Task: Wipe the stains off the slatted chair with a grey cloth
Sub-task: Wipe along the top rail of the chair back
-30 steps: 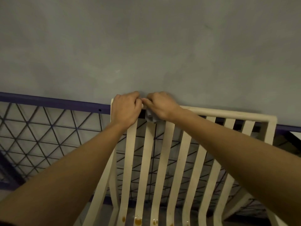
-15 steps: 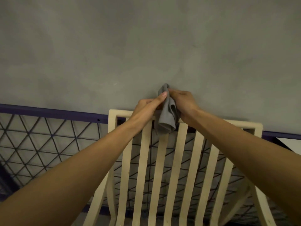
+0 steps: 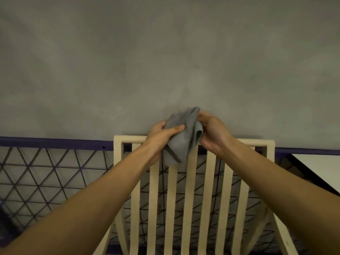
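Both hands hold the grey cloth (image 3: 181, 133) bunched above the top rail of the slatted chair (image 3: 189, 190), near its middle. The left hand (image 3: 160, 134) grips it with thumb across the front; the right hand (image 3: 213, 131) pinches its upper edge.

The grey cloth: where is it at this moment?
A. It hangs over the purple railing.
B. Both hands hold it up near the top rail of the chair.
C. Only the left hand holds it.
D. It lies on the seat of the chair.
B: the left hand and the right hand both grip the grey cloth, just above the top rail of the slatted chair.
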Motion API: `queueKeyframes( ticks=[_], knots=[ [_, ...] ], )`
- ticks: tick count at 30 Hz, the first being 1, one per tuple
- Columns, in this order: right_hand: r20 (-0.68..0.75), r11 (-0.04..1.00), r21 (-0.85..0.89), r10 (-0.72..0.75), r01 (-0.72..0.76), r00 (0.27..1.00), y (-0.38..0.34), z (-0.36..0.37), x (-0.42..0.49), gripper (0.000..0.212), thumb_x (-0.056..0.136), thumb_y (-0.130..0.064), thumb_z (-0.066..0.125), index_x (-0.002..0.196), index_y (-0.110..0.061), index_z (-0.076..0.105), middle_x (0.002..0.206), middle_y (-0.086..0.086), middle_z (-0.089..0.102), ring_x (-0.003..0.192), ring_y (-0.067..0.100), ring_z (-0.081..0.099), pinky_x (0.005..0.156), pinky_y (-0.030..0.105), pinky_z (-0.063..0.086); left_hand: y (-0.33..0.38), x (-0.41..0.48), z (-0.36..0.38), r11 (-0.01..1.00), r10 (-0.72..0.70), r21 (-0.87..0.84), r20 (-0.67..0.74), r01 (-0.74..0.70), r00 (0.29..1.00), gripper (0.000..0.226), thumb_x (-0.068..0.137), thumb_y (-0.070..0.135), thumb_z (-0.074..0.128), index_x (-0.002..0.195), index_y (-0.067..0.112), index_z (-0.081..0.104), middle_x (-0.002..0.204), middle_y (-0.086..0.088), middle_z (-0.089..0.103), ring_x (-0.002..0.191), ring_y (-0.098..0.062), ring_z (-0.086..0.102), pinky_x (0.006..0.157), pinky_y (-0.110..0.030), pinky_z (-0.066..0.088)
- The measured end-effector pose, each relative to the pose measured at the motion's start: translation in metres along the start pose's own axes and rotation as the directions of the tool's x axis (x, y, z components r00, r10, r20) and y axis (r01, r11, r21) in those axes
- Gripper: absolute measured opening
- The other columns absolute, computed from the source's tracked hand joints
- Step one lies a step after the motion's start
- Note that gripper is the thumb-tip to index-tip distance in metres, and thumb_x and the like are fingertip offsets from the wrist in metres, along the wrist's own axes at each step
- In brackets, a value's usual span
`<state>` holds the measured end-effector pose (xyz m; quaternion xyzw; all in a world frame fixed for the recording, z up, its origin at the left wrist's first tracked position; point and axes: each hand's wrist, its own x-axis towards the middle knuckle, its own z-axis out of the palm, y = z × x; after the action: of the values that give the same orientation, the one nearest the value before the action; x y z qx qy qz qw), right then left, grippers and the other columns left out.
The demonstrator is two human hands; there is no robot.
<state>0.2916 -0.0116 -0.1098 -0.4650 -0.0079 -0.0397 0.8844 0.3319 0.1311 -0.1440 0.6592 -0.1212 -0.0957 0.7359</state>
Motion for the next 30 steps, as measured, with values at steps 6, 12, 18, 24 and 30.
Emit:
queueKeyframes(
  ticks=[6, 12, 18, 24, 30],
  knots=[
    [-0.029, 0.512, -0.812, -0.516, 0.281, 0.856, -0.006, -0.016, -0.020, 0.041, 0.092, 0.004, 0.043, 0.119, -0.020, 0.062, 0.128, -0.002, 0.056, 0.123, 0.012, 0.050, 0.103, 0.029, 0.044, 0.025, -0.001, 0.002, 0.920, 0.174, 0.370, -0.084, -0.132, 0.981, 0.036, 0.074, 0.033, 0.081, 0.101, 0.015, 0.067, 0.097, -0.005, 0.071, 0.091, -0.021, 0.067, 0.080, -0.038, 0.057],
    [0.445, -0.082, -0.877, -0.513, 0.474, 0.734, 0.007, 0.014, -0.028, 0.044, 0.096, -0.015, 0.045, 0.140, -0.012, 0.048, 0.152, 0.005, 0.033, 0.142, 0.017, 0.027, 0.119, 0.033, 0.021, 0.054, 0.012, 0.025, 0.988, 0.115, 0.122, -0.135, -0.099, 0.984, 0.027, 0.082, 0.014, 0.065, 0.105, 0.002, 0.069, 0.101, -0.017, 0.072, 0.083, -0.024, 0.068, 0.072, -0.031, 0.054],
    [0.553, -0.496, -0.810, -0.467, 0.314, 0.690, 0.022, 0.015, -0.008, 0.044, 0.085, -0.011, 0.052, 0.129, -0.010, 0.056, 0.133, 0.012, 0.049, 0.127, 0.029, 0.042, 0.116, 0.040, 0.022, 0.031, 0.039, 0.015, 0.944, 0.143, 0.319, -0.162, -0.085, 0.976, 0.020, 0.090, 0.024, 0.053, 0.090, 0.009, 0.067, 0.096, -0.013, 0.070, 0.091, -0.028, 0.065, 0.088, -0.039, 0.054],
    [0.290, -0.193, -0.953, -0.342, 0.236, 0.894, 0.049, 0.019, 0.044, 0.029, 0.098, -0.030, 0.037, 0.114, -0.012, 0.053, 0.112, 0.009, 0.057, 0.099, 0.028, 0.057, 0.085, 0.045, 0.048, 0.016, 0.050, -0.027, 0.887, 0.226, 0.442, -0.158, -0.136, 0.961, 0.015, 0.083, 0.027, 0.061, 0.083, 0.018, 0.074, 0.092, -0.006, 0.074, 0.091, -0.023, 0.068, 0.088, -0.042, 0.055],
    [0.451, -0.664, -0.723, -0.240, 0.194, 0.860, 0.068, 0.016, 0.043, 0.034, 0.103, -0.026, 0.032, 0.098, -0.014, 0.063, 0.097, 0.010, 0.067, 0.088, 0.031, 0.063, 0.058, 0.036, 0.034, -0.007, 0.045, -0.052, 0.608, 0.405, 0.767, -0.078, -0.205, 0.911, 0.018, 0.086, 0.021, 0.057, 0.078, 0.024, 0.074, 0.077, 0.005, 0.071, 0.078, -0.016, 0.065, 0.071, -0.030, 0.052]
  ],
)
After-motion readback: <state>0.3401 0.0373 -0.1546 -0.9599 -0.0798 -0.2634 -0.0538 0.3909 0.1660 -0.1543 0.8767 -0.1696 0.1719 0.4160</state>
